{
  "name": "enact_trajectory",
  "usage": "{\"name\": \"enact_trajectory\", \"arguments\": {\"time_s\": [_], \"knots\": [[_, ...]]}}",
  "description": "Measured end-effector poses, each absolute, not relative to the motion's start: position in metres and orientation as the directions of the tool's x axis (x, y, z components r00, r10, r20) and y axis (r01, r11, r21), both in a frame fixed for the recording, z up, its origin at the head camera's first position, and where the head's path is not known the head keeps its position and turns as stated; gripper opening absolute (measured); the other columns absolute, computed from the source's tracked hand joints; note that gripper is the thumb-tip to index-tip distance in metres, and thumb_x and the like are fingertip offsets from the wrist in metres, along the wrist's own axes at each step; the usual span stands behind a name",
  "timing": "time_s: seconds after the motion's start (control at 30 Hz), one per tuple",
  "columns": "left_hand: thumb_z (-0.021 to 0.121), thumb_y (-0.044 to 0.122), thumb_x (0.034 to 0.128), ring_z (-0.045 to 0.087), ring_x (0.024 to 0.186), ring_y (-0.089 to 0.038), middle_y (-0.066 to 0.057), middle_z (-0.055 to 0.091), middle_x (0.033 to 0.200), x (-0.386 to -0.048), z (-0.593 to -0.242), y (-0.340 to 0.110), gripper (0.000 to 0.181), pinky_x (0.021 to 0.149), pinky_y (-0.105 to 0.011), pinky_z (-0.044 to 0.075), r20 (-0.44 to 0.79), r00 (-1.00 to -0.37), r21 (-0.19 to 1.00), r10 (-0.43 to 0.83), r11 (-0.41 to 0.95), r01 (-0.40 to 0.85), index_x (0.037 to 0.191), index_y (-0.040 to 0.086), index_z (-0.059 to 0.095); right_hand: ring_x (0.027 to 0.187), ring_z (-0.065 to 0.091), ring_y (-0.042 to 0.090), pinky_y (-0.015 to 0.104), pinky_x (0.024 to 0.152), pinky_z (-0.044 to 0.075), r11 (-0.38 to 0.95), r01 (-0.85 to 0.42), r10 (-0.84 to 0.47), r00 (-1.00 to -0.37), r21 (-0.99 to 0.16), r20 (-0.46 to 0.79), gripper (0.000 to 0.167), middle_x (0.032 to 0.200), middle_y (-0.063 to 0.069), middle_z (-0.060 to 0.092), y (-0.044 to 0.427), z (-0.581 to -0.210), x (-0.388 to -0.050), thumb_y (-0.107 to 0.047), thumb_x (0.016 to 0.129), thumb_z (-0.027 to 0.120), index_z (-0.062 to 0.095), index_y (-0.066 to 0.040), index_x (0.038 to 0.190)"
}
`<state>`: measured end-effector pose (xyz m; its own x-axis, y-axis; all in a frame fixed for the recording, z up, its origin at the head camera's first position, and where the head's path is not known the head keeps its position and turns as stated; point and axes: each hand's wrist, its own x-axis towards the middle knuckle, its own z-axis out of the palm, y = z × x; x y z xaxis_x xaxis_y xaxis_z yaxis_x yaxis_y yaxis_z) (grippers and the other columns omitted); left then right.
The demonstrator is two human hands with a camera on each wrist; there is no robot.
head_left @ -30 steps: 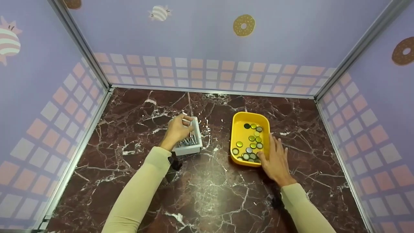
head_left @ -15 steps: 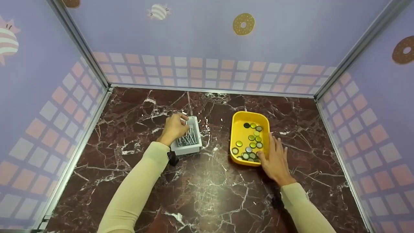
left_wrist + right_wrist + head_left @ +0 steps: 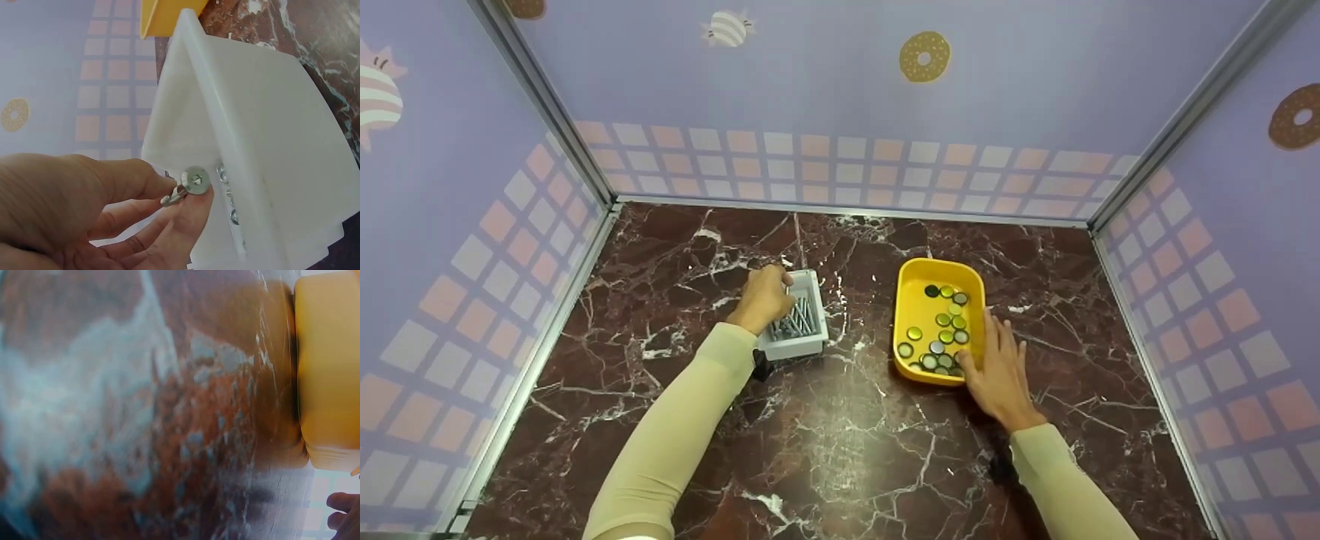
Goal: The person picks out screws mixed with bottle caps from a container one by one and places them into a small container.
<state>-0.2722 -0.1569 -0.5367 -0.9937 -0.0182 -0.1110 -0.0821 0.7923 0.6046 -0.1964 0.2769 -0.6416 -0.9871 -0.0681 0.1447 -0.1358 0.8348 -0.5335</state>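
Note:
My left hand (image 3: 765,296) is over the left side of a small white bin (image 3: 821,319). In the left wrist view, its thumb and fingers pinch a silver bolt (image 3: 196,180) with a socket in its round head; a bit of metal shaft shows beside the head. More long silver bolts (image 3: 802,316) lie in the bin, partly hidden by the hand. My right hand (image 3: 1001,371) rests along the right wall of a yellow tray (image 3: 911,300), its thumb over the rim. Several round caps (image 3: 945,336), green-yellow, silver and dark, lie in that tray, mostly toward the near end.
Bin and tray stand apart on a dark red marbled tabletop (image 3: 847,435). Purple printed panels (image 3: 825,90) enclose the back and both sides, with metal strips along their edges. In the right wrist view, the yellow tray's outer wall (image 3: 332,365) stands at the right.
My left hand has shifted slightly left over the white bin, uncovering more of the bolts in it. The right hand and the yellow tray have stayed put.

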Motion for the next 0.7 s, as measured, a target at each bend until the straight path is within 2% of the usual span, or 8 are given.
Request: {"name": "enact_trajectory", "arguments": {"time_s": [0.07,0.17,0.3,0.33,0.43,0.5,0.63,0.7], "knots": [[0.072,0.001,0.0938,0.074,0.109,-0.040,-0.031,0.080,0.133,-0.276,-0.541,-0.159,0.040,0.101,-0.054,0.064,-0.126,-0.992,0.597,-0.004,0.798,-0.079,0.133,-0.004,0.080,0.179,0.016,0.059,0.083,0.142,0.003,0.835,-0.133,-0.068,-0.988,-0.533,0.139,0.089,0.188,0.035,0.028,0.277,-0.642,-0.196,-0.037,0.117,0.062,0.015,-0.009,0.187],[0.078,0.006,0.0920,0.078,0.120,-0.043,-0.029,0.081,0.137,-0.296,-0.573,-0.169,0.035,0.105,-0.054,0.066,-0.109,-0.994,0.585,0.021,0.810,-0.047,0.126,0.000,0.084,0.179,0.015,0.058,0.082,0.142,0.002,0.838,-0.129,-0.071,-0.989,-0.530,0.129,0.089,0.188,0.034,0.027,0.277,-0.642,-0.196,-0.037,0.118,0.062,0.013,-0.010,0.188],[0.082,0.009,0.0857,0.080,0.122,-0.044,-0.021,0.086,0.130,-0.324,-0.619,-0.177,0.032,0.103,-0.060,0.066,-0.068,-0.998,0.523,0.009,0.852,-0.028,0.117,0.007,0.088,0.179,0.017,0.057,0.082,0.143,0.003,0.839,-0.130,-0.071,-0.989,-0.529,0.131,0.089,0.188,0.033,0.028,0.277,-0.643,-0.196,-0.038,0.118,0.063,0.014,-0.011,0.188],[0.080,0.006,0.0845,0.080,0.124,-0.047,-0.022,0.086,0.131,-0.324,-0.617,-0.172,0.034,0.105,-0.064,0.065,-0.082,-0.997,0.492,-0.004,0.869,-0.044,0.118,0.006,0.088,0.179,0.017,0.057,0.082,0.143,0.004,0.837,-0.133,-0.072,-0.988,-0.530,0.134,0.090,0.188,0.033,0.029,0.277,-0.643,-0.196,-0.037,0.117,0.063,0.014,-0.010,0.188],[0.080,0.003,0.0818,0.082,0.121,-0.046,-0.021,0.087,0.128,-0.328,-0.624,-0.174,0.036,0.105,-0.065,0.066,-0.070,-0.997,0.479,0.017,0.877,-0.019,0.116,0.006,0.089,0.179,0.018,0.058,0.083,0.142,0.005,0.836,-0.137,-0.069,-0.987,-0.532,0.145,0.090,0.187,0.033,0.030,0.277,-0.643,-0.196,-0.037,0.117,0.064,0.016,-0.009,0.187],[0.079,0.001,0.0790,0.083,0.116,-0.045,-0.022,0.087,0.123,-0.331,-0.628,-0.175,0.034,0.100,-0.065,0.066,-0.048,-0.998,0.474,0.033,0.880,0.006,0.112,0.004,0.089,0.178,0.019,0.058,0.084,0.141,0.006,0.833,-0.141,-0.067,-0.986,-0.535,0.154,0.090,0.187,0.033,0.031,0.277,-0.643,-0.197,-0.036,0.116,0.064,0.017,-0.008,0.187],[0.075,0.000,0.0744,0.076,0.089,-0.034,-0.014,0.084,0.097,-0.344,-0.642,-0.179,0.012,0.076,-0.055,0.063,-0.036,-0.998,0.468,0.057,0.883,0.034,0.082,0.009,0.077,0.177,0.020,0.060,0.085,0.141,0.007,0.835,-0.144,-0.066,-0.984,-0.531,0.163,0.089,0.186,0.034,0.032,0.277,-0.643,-0.197,-0.036,0.116,0.064,0.018,-0.008,0.187],[0.074,-0.001,0.0722,0.066,0.078,-0.028,-0.007,0.076,0.083,-0.356,-0.657,-0.182,0.019,0.066,-0.048,0.056,-0.030,-0.997,0.476,0.068,0.878,0.046,0.070,0.016,0.066,0.177,0.020,0.060,0.085,0.141,0.007,0.837,-0.142,-0.065,-0.985,-0.529,0.163,0.089,0.186,0.034,0.032,0.277,-0.643,-0.197,-0.036,0.116,0.064,0.017,-0.009,0.187]]}}
